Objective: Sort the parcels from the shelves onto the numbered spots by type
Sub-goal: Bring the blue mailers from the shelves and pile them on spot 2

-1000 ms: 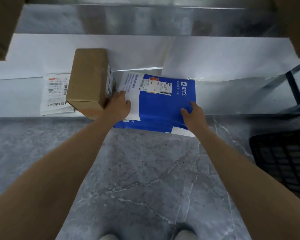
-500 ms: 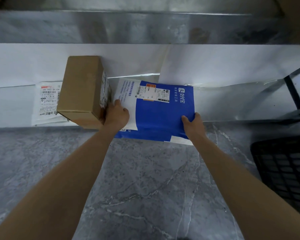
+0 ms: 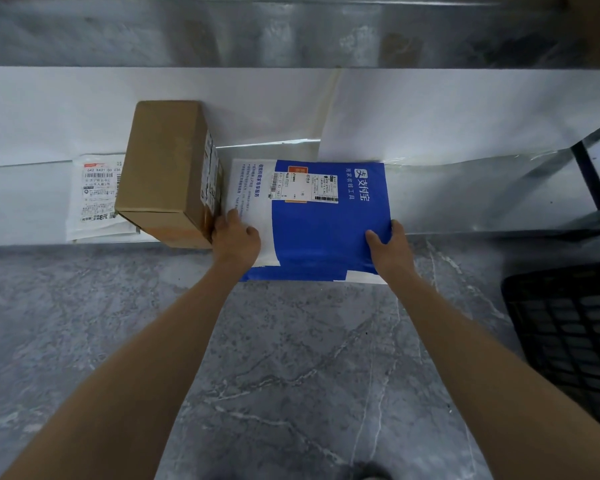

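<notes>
A flat blue and white mailer (image 3: 323,223) with a shipping label lies on the low shelf (image 3: 465,199), its near edge hanging over the shelf front. My left hand (image 3: 235,237) grips its near-left white corner, touching the brown cardboard box (image 3: 168,171) beside it. My right hand (image 3: 388,247) grips the mailer's near-right edge, thumb on top. A white labelled bag (image 3: 96,197) lies flat to the left, partly under the box.
White paper sheets (image 3: 465,112) line the back of the shelf, below a shiny metal panel. A black plastic crate (image 3: 568,334) stands on the grey marble floor (image 3: 291,375) at the right. A dark shelf post (image 3: 589,174) rises at the far right.
The view has shifted so the shelf sits lower in the frame. Both hands keep their grip on the mailer, which stays about where it was on the shelf edge.
</notes>
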